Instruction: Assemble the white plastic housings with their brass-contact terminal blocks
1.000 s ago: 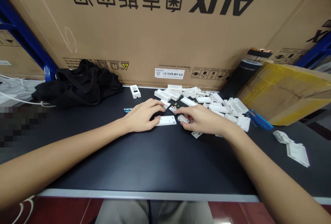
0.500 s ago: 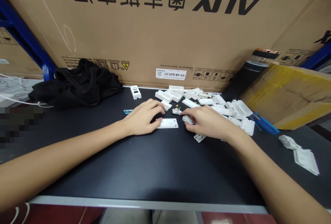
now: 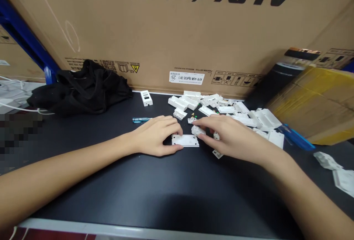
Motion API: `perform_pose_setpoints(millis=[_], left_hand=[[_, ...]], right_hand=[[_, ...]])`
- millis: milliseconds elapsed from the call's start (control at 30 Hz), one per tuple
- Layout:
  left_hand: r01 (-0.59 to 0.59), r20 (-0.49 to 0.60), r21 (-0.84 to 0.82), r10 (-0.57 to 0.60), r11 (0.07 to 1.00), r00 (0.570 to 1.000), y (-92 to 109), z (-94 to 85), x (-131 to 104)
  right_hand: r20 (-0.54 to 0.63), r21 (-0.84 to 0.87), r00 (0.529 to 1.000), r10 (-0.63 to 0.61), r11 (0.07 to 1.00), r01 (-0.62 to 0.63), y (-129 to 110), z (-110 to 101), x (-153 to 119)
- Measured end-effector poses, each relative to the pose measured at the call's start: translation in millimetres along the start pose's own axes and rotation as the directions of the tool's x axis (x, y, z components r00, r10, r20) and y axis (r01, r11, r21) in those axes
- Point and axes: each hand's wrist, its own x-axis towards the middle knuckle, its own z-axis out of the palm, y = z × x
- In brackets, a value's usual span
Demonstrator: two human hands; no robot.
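A flat white plastic plate [image 3: 187, 141] with small holes near its corners lies on the black table. My left hand [image 3: 156, 136] grips its left end, thumb on the near edge and fingers at the far edge. Between the thumb and fingers of my right hand [image 3: 228, 134] is a small white plastic part [image 3: 197, 130], close above the plate's right end. A tiny white piece [image 3: 191, 120] sits by my right fingertips, near small green and brass-coloured bits. Partly under my right hand lies a white slotted piece [image 3: 217, 154].
Loose white plastic housings [image 3: 265, 119] are heaped behind and right of my right hand. Around them are a blue tool [image 3: 300, 138], a taped carton [image 3: 318, 103], a black cylinder [image 3: 272, 79], a white device [image 3: 146, 98], a blue pen [image 3: 141, 120] and black cloth [image 3: 83, 90].
My left fingers have come down onto the plate's far edge. The part in my right hand has moved left, closer to the plate. The camera view has shifted slightly.
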Motion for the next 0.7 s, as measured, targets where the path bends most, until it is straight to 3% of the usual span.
perform_pose_setpoints(millis=[233,433,700], left_hand=[[-0.094,-0.073,-0.122,0.086,0.988,0.994,-6.8,3.1,-3.6],[-0.115,-0.093,-0.144,0.102,0.983,0.99,-6.9,3.9,-4.7],[-0.113,-0.093,-0.181,0.097,0.977,0.991,-7.1,4.5,-4.7]], right_hand=[[-0.02,0.106,0.996,-0.088,0.99,0.09,-3.2,4.2,-0.2],[-0.058,0.186,0.997,-0.059,0.98,0.069,-10.9,3.8,-0.8],[-0.012,0.227,0.998,-0.068,0.972,0.069,-14.0,14.0,2.1]])
